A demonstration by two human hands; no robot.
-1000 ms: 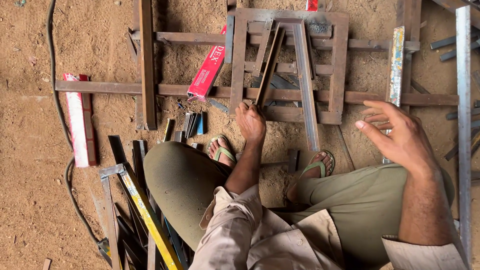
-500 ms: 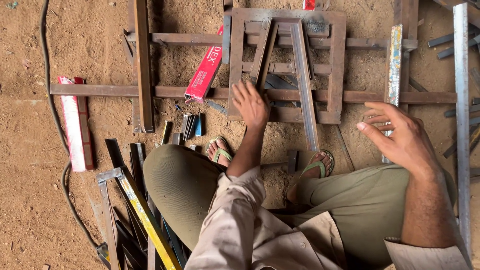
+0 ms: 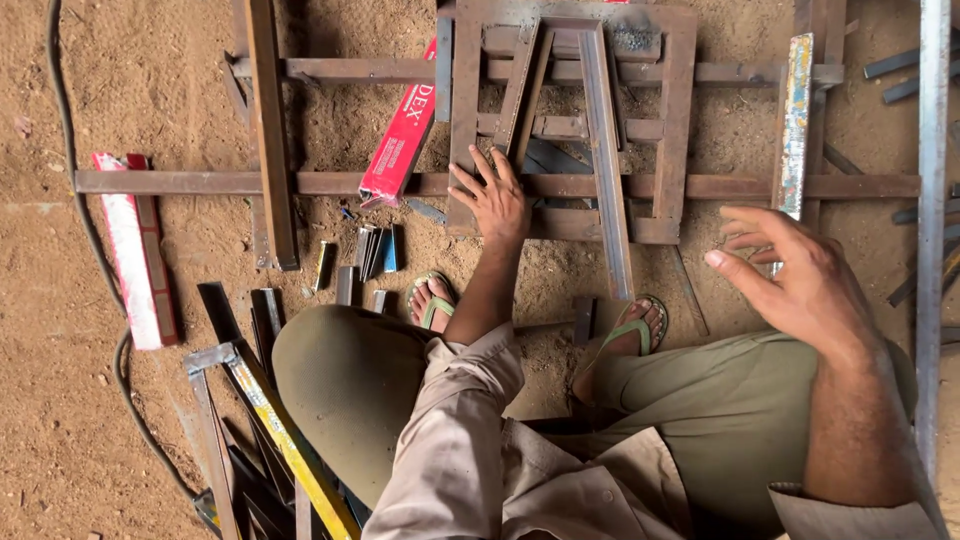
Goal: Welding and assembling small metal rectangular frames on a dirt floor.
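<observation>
Sandy ground (image 3: pixel 120 90), left hand (image 3: pixel 497 202) flat — rusty steel frame (image 3: pixel 670 120)

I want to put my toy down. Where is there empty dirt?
Bare dirt lies left of the black cable, and between the long flat bar and the knee. The metal frame under the left hand is crowded.

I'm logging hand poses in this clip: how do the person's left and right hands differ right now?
The left hand lies flat, fingers spread, pressed on the rusty metal frame on the sand; the right hand is raised in the air, touching nothing. The left hand shows its back, arm stretched forward between the knees; the right hand is loosely curled and nearer the camera, above the right knee. Both are bare and hold nothing.
</observation>
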